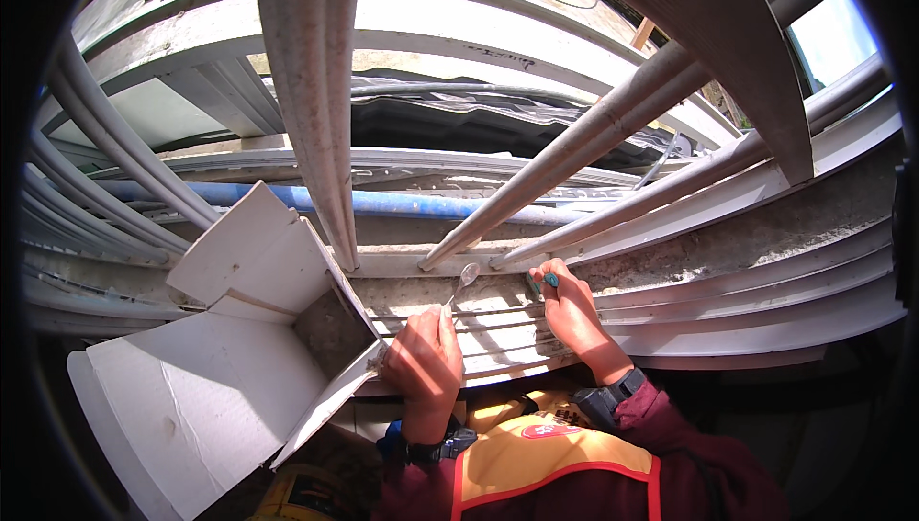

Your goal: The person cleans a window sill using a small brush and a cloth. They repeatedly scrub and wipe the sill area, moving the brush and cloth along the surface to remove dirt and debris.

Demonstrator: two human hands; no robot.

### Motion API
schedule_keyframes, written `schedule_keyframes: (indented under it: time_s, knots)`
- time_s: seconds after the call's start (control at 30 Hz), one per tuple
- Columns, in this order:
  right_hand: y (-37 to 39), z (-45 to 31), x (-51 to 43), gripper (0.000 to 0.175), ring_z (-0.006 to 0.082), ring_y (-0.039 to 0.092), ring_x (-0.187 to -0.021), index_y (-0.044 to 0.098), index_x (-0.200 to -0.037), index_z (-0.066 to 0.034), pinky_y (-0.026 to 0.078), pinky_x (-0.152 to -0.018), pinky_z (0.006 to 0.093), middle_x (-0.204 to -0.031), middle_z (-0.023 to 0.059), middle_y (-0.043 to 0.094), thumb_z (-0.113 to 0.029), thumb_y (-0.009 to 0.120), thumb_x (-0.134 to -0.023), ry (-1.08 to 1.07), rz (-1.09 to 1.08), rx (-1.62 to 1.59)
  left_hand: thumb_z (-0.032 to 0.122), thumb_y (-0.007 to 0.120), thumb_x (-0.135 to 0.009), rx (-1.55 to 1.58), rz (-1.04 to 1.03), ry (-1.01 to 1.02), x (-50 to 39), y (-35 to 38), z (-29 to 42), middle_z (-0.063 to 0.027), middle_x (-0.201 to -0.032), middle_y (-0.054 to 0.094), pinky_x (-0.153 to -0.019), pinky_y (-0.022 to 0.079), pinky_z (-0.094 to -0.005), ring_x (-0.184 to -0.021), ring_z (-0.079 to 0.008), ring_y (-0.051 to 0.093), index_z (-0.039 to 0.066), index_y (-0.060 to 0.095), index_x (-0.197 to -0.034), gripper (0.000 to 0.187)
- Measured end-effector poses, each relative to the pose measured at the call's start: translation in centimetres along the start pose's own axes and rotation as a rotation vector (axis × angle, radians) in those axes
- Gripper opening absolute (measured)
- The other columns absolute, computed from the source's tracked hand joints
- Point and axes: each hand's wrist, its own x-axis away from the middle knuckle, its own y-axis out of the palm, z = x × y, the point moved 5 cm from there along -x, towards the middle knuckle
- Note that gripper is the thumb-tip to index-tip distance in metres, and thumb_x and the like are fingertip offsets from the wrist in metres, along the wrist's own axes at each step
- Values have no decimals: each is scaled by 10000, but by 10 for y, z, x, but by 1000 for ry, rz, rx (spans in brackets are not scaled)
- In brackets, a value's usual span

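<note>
My left hand [423, 356] is closed on the handle of a small spoon [469, 275], which looks clear or metallic, its bowl pointing up and away over the window sill. In my right hand [567, 298], a small teal object [551, 280] sticks out between thumb and fingers; its kind cannot be told. Both hands are above the white sliding-window track [495, 334], the right one close to the dusty ledge [416, 294]. An open white cardboard box [208, 377] stands just left of my left hand, its flaps spread and its inside partly in shadow.
White metal bars [309, 90] rise in front of the hands and fan outward. Beyond them lie a blue pipe [388, 205], dark corrugated sheets [459, 122] and pale metal profiles [431, 159]. A yellow container [301, 496] is below the box.
</note>
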Motion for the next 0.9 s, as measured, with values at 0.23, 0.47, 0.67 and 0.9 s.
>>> schedule_keyframes:
  time_s: [0.23,0.47,0.67,0.9]
  knots:
    - [2,3,3,125,384,686,-1027,548,-1034,-45,523,-889,402,-1029,201,708,54,514,-965,38,-11,58,169,717,-907,32,33,10,0,0,0,-115,-819,694,-604,514,-421,-713,-360,677,69,713,-902,100]
    - [-2,8,7,80,368,682,-1038,557,-1009,-25,517,-882,389,-1076,174,707,40,525,-975,89,-12,159,178,721,-903,-29,-15,-22,1,0,0,-107,-828,697,-607,516,-426,-723,-360,682,81,718,-934,101]
    - [7,6,10,79,367,681,-1052,576,-998,-30,516,-894,400,-1054,155,718,37,561,-959,-1,19,-48,186,734,-893,-56,-10,-15,3,3,-3,-110,-847,708,-614,528,-422,-726,-359,687,86,725,-922,104]
    - [5,8,13,138,424,616,-915,574,-1029,-93,491,-798,476,-919,178,644,14,562,-942,-72,58,-21,225,747,-883,-114,-5,-57,4,8,-6,-108,-853,723,-621,535,-424,-735,-356,697,99,735,-921,132]
